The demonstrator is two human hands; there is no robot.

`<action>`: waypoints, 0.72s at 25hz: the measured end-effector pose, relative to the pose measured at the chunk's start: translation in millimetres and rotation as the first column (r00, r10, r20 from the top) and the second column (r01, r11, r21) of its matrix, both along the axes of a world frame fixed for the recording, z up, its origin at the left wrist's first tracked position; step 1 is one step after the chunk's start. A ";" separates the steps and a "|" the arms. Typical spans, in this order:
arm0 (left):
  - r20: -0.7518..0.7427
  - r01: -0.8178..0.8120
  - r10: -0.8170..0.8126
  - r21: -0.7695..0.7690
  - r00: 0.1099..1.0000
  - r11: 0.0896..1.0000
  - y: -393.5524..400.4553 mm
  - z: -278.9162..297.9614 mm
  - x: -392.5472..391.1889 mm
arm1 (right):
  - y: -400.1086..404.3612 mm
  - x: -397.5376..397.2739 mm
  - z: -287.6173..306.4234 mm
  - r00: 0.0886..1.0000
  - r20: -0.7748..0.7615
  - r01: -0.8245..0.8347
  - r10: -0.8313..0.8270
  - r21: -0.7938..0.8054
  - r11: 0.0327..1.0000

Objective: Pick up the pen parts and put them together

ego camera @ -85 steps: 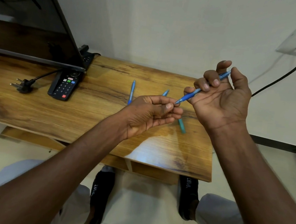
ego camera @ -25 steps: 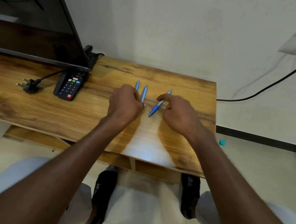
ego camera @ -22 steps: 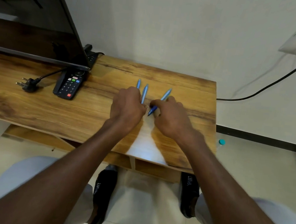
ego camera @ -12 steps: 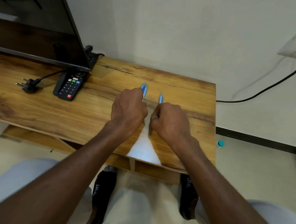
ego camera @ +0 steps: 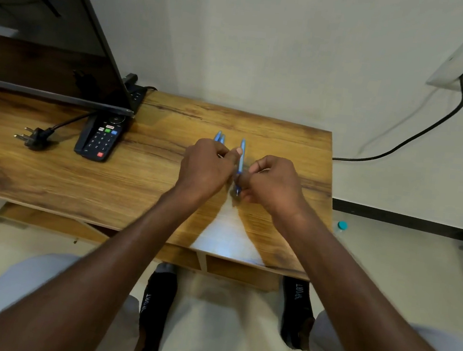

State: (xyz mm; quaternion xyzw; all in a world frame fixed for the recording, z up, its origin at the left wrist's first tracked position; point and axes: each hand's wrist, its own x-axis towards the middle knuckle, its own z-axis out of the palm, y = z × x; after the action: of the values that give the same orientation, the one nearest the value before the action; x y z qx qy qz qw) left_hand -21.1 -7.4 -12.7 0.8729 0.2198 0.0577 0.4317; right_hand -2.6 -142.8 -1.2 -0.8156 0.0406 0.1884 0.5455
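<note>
Hands: left hand [ego camera: 207, 167] curled over two pens [ego camera: 219, 137]; right hand [ego camera: 272, 182] pinches third pen [ego camera: 241, 159].
Change: third pen swung from slanted to parallel.

Three slim blue pens: one pen [ego camera: 241, 159] stands nearly upright between the two hands, tip down; the other two [ego camera: 219, 137] jut together from behind the left hand's knuckles.
</note>
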 end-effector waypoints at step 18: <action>0.025 0.320 -0.371 -0.560 0.928 0.764 1.6 20.4 -6.9 | -33.3 18.7 41.6 0.988 0.148 0.031 -0.040 0.069 0.997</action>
State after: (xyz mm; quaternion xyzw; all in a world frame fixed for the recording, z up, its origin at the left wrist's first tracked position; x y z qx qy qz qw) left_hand -27.9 -5.8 7.7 0.7370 0.0809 -0.1269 0.6589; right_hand 16.1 -176.1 40.4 -0.8079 0.0079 0.1184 0.5772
